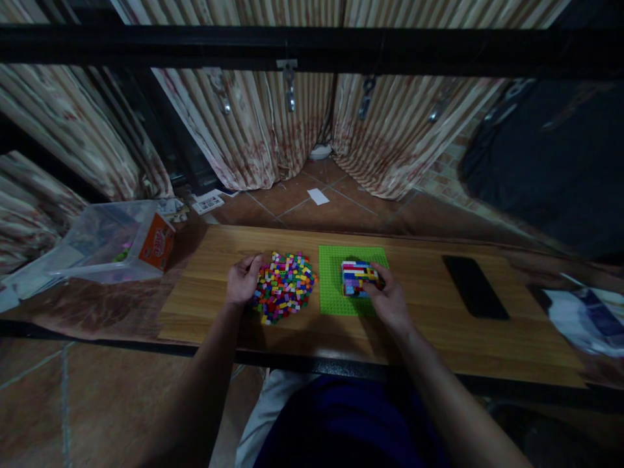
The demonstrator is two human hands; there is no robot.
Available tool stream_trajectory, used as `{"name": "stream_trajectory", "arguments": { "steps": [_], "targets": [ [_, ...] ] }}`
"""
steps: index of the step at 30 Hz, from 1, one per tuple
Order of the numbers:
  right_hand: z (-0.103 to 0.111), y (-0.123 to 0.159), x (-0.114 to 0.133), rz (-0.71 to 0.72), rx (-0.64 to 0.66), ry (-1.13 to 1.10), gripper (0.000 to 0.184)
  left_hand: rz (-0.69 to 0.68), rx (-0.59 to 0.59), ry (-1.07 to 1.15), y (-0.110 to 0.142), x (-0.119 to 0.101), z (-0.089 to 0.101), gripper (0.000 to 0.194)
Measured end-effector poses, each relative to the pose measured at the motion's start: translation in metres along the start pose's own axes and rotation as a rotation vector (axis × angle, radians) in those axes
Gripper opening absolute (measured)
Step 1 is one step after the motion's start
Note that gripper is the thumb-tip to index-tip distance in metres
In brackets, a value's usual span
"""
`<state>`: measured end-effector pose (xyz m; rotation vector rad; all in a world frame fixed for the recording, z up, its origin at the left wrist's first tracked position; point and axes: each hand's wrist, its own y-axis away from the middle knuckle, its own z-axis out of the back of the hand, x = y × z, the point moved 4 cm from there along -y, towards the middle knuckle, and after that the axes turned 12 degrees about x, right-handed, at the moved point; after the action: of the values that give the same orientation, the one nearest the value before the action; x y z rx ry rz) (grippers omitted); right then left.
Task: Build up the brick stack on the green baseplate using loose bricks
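A heap of small, many-coloured toy bricks [285, 286] lies loose on the wooden board. At its left edge is my left hand [242, 279], with the fingers curled and the thumb close to them; whatever may be between the fingertips is hidden. To the right of the heap lies a green studded baseplate [331, 302]. On it stands a built block of toy bricks [355, 278], striped in red, white, blue, yellow and other colours. My right hand [391, 302] grips the block's right end between thumb and fingers, covering part of it.
A black flat phone-like slab [475, 286] rests on the wooden board [424, 344] at the right. Left of the board is a clear plastic bin [107, 237] with an orange label. Papers and a plastic packet [592, 315] lie at the far right. Striped curtains [253, 130] hang behind.
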<state>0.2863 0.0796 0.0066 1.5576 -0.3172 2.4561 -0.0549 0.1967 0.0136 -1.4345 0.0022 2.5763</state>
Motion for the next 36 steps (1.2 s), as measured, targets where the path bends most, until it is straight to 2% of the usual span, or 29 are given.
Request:
{"name": "stream_trajectory", "arguments": {
  "steps": [12, 23, 30, 36],
  "targets": [
    [-0.001, -0.001, 0.001, 0.009, 0.013, -0.001, 0.052, 0.009, -0.011, 0.001, 0.002, -0.004, 0.001, 0.035],
    [0.0, -0.014, -0.006, -0.02, 0.015, -0.058, 0.05, 0.0, -0.001, -0.002, 0.001, -0.003, 0.0, 0.034],
    [0.001, -0.012, 0.001, -0.029, 0.025, -0.003, 0.051, 0.0, 0.003, 0.004, 0.0, 0.002, -0.001, 0.035],
    [-0.003, -0.01, 0.004, -0.041, 0.034, -0.04, 0.053, -0.003, -0.003, 0.006, 0.0, 0.004, -0.001, 0.034]
  ]
}}
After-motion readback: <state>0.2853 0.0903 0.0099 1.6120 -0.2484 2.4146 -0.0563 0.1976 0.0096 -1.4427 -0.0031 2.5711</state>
